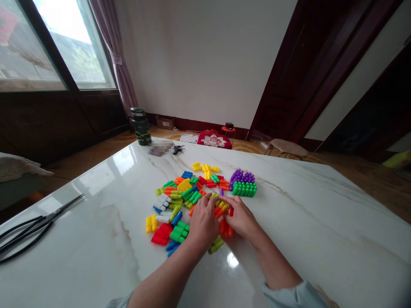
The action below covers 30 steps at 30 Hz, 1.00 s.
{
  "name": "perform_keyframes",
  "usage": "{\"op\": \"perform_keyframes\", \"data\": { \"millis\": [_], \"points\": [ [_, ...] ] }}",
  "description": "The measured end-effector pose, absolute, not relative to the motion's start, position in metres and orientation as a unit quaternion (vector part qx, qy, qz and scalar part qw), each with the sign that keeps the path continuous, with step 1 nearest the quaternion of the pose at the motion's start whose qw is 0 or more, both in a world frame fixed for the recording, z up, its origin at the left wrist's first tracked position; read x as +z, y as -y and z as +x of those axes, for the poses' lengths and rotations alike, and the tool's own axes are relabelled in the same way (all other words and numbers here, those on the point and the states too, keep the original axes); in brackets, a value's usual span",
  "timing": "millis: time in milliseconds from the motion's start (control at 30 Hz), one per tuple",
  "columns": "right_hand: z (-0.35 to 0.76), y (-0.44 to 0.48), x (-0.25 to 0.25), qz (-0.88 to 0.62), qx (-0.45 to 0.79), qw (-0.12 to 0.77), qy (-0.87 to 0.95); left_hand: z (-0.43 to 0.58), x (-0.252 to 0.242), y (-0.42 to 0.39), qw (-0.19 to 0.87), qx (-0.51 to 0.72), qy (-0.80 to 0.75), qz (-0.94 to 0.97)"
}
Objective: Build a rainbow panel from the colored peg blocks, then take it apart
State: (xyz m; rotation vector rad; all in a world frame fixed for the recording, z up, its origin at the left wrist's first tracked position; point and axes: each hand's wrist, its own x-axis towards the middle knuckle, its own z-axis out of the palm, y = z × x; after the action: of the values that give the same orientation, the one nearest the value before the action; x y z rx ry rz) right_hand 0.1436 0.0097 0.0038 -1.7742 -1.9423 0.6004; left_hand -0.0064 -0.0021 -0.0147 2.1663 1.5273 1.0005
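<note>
A loose pile of plastic building blocks (184, 185), made of joined rounded tubes in several colours, is spread over the white marble-patterned table (105, 256). Over its near right part, my left hand (205, 220) bends its fingers downward, its fingertips partly hidden. Close beside it, my right hand (240, 216) has curled fingers that nearly meet the left ones. Whatever is pinched between them is hidden. Yellow and orange blocks (221, 208) show between the hands, and a red block (226, 229) lies under the right palm. A green block (180, 232) is left of my left wrist.
Purple blocks (241, 176) and green blocks (244, 189) stand joined in rows behind my right hand. Long-handled black scissors (48, 220) lie at the left. A camouflage flask (140, 127) and small dark pliers (177, 149) are at the far edge. A stool (285, 148) stands beyond.
</note>
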Motion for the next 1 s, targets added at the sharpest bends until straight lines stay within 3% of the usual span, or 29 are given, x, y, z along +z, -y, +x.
{"op": "perform_keyframes", "data": {
  "millis": [400, 533, 667, 800, 933, 1000],
  "points": [
    [0.150, -0.012, 0.005, -0.638, 0.166, 0.238, 0.713, -0.008, -0.016, -0.001, 0.170, 0.447, -0.495, 0.725],
    [0.156, -0.014, 0.010, -0.603, 0.293, 0.329, 0.664, -0.007, -0.011, -0.001, 0.210, 0.523, -0.466, 0.682],
    [0.145, -0.009, 0.022, -0.513, 0.468, 0.435, 0.573, -0.003, -0.007, 0.000, 0.380, 0.584, -0.385, 0.605],
    [0.126, -0.001, 0.028, -0.444, 0.580, 0.436, 0.525, 0.000, -0.002, 0.004, 0.516, 0.593, -0.319, 0.530],
    [0.125, 0.002, 0.032, -0.456, 0.563, 0.440, 0.530, -0.001, 0.002, 0.006, 0.507, 0.623, -0.317, 0.505],
    [0.133, 0.000, 0.033, -0.473, 0.548, 0.397, 0.564, -0.004, 0.003, 0.004, 0.498, 0.660, -0.315, 0.466]
  ]
}}
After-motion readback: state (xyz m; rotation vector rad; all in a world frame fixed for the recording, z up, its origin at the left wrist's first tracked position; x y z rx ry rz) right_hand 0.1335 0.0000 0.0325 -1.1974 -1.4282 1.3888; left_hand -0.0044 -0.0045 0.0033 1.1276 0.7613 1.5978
